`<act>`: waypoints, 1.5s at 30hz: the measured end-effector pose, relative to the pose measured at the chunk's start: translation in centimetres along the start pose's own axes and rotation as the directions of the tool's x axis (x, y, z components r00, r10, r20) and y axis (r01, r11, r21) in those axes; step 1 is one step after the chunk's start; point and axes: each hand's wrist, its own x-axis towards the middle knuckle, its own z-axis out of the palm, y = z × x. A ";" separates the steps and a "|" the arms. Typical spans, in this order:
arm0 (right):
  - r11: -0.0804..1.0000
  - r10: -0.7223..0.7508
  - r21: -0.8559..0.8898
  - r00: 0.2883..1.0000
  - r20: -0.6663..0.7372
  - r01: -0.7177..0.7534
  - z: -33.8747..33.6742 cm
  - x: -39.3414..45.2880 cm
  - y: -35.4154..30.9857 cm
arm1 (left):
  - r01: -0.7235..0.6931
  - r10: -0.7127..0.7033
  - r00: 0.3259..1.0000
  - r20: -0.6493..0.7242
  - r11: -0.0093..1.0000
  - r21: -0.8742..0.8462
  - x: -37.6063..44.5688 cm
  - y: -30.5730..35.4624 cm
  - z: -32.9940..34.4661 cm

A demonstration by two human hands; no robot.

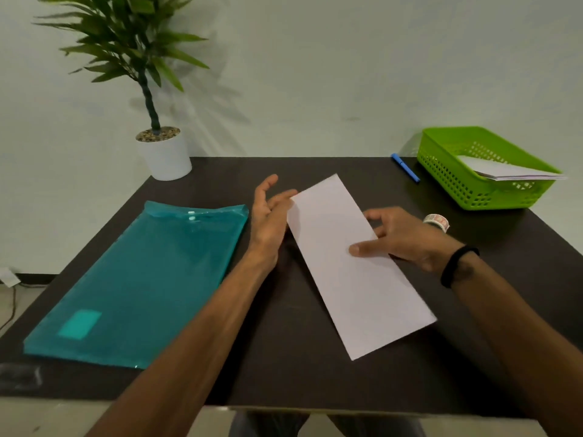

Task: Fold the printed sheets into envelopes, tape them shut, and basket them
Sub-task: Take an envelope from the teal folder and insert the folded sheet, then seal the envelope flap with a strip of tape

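Nearest the person, a long white folded sheet of paper [356, 263] lies slantwise on the dark tabletop [284, 357], its near corner well short of the front edge. The right hand [407, 238] rests on its right side, thumb and fingers laid nearly straight across the paper, pressing rather than pinching. The left hand [268, 212] stands open on edge, fingers spread, its fingertips just touching the sheet's far left edge.

The paper looks light and limp — I'd judge it slides readily on this smooth surface, so it wants one hand pinning it flat while the other lifts a short end or long edge to crease it.

To the left lies a teal translucent plastic folder [142, 279], well apart from the sheet. Just behind the right hand sits a small roll of patterned tape [437, 221]. Farther back right, a green perforated plastic basket [448, 171] already holds white folded papers [504, 170] — bare tabletop lies between it and the sheet. A blue pen [405, 168] and a white potted plant [164, 156] stand at the far edge.
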 end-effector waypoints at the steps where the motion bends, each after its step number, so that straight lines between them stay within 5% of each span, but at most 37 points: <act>1: 0.993 -0.047 -0.110 0.997 -0.062 0.040 -0.5 -0.5 -0.9 | -0.041 0.041 0.999 0.003 0.999 0.034 -0.3 1.0 -0.5; 5: 0.828 -0.354 -0.522 0.913 -0.203 0.205 -1.5 -2.8 -5.8 | -0.249 0.263 0.964 -0.031 0.941 0.227 -2.6 5.1 -3.2; 10: 0.500 -0.591 -0.829 0.798 -0.115 0.251 1.6 -3.5 -6.5 | -0.379 0.449 0.887 -0.111 0.843 0.381 -6.6 7.2 -5.4; 13: 0.506 -0.527 -0.835 0.844 -0.101 0.217 4.5 -3.7 -3.6 | -0.427 0.504 0.864 -0.003 0.736 0.525 -8.5 5.0 -5.8; 16: 0.529 -0.479 -0.825 0.872 -0.096 0.200 6.5 -3.7 0.5 | -0.516 0.489 0.831 0.264 0.504 0.693 -10.2 1.7 -5.1; 20: 0.638 -0.457 -0.739 0.879 -0.136 0.217 8.3 -4.2 3.6 | -0.427 0.118 0.904 0.410 0.254 0.868 -11.9 -0.9 -3.9; 25: 0.673 -0.383 -0.710 0.919 -0.092 0.209 9.4 -4.3 3.8 | -0.392 -0.081 0.912 0.402 0.122 0.912 -11.5 -1.7 -3.0; 37: 0.571 -0.076 -0.809 0.972 -0.220 -0.139 8.4 -2.0 4.6 | -0.356 -0.200 0.918 0.342 -0.036 0.934 -9.3 -1.8 -3.3; 45: 0.639 -0.101 -0.749 0.945 -0.310 -0.177 2.9 -3.7 7.5 | -0.337 -0.155 0.932 0.327 -0.047 0.940 -9.3 -2.4 -3.4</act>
